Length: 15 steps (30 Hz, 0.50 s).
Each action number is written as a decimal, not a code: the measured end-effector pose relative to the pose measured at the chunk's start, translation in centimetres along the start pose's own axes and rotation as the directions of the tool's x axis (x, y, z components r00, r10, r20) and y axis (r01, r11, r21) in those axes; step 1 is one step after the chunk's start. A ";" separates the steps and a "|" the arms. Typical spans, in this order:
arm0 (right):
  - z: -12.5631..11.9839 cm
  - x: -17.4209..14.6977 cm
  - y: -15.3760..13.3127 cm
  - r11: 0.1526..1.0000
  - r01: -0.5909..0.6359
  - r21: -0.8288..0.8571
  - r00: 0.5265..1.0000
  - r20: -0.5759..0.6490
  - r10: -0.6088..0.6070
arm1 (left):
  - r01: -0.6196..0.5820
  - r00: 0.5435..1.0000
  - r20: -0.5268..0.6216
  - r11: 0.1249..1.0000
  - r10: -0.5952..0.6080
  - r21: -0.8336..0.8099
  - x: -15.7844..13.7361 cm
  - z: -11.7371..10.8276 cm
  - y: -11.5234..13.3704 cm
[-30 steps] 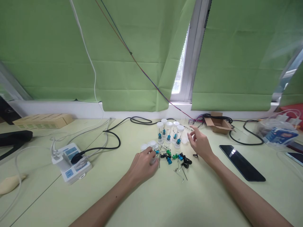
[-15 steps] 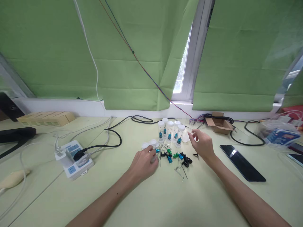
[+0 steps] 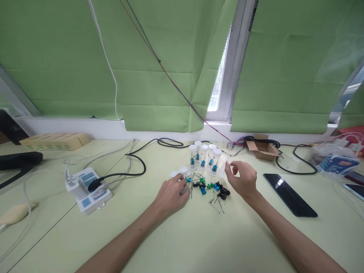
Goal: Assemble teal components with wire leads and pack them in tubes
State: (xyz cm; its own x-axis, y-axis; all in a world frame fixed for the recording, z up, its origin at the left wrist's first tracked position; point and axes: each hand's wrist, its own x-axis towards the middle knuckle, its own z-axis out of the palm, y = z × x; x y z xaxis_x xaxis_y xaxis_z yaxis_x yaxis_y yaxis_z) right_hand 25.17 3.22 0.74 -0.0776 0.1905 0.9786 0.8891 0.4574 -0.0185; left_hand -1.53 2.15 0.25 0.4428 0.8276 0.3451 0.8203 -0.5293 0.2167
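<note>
My left hand [image 3: 173,191] is closed, its fingers curled around a clear vial [image 3: 184,189] that they mostly hide. White lids [image 3: 184,170] stick up just behind it. Several clear vials with white lids [image 3: 203,156] stand upright further back, each with a blue piece and a thin metal rod inside. My right hand [image 3: 243,177] is raised to their right, thumb and index finger curled together; whatever is at the fingertips is too small to tell. Between my hands lie loose blue pieces [image 3: 203,191], green pieces [image 3: 210,185], black pieces [image 3: 223,194] and bent metal rods [image 3: 214,208].
A dark phone [image 3: 290,194] lies to the right. At the back are an open cardboard box [image 3: 265,152] and black cables [image 3: 172,143]. To the left are a white power strip [image 3: 93,201] with plugs and a row of yellow boxes [image 3: 55,141].
My right hand has drawn slightly back towards me and its fingers have curled in more. A black piece seen beside it before is now out of sight. My left hand has hardly moved.
</note>
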 end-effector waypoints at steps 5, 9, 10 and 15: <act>-0.5 0.1 -1.3 0.998 0.041 0.044 0.996 -0.078 -0.038 | 0.010 1.000 -0.023 1.000 -0.011 -0.014 -0.1 0.0 0.1; -0.8 0.0 -2.5 0.988 0.075 0.136 0.993 -0.104 -0.061 | 0.014 0.999 -0.031 0.998 -0.016 -0.054 -0.1 0.0 0.0; -0.8 -0.1 -2.9 0.982 0.077 0.173 0.993 -0.102 -0.060 | 0.011 0.999 -0.033 0.997 -0.013 -0.072 -0.1 0.0 0.0; -1.0 -0.6 -4.7 0.938 0.098 0.332 0.995 -0.056 -0.084 | -0.003 0.999 -0.043 0.991 -0.003 -0.135 0.1 0.0 -0.2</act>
State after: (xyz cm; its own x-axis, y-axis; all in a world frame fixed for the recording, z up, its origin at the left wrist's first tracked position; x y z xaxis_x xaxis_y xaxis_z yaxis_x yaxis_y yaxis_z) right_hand 21.49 0.04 0.42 -0.1262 0.1025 0.9867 0.6765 0.7364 0.0100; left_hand -1.67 2.30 0.26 0.4243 0.8204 0.3834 0.7628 -0.5519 0.3369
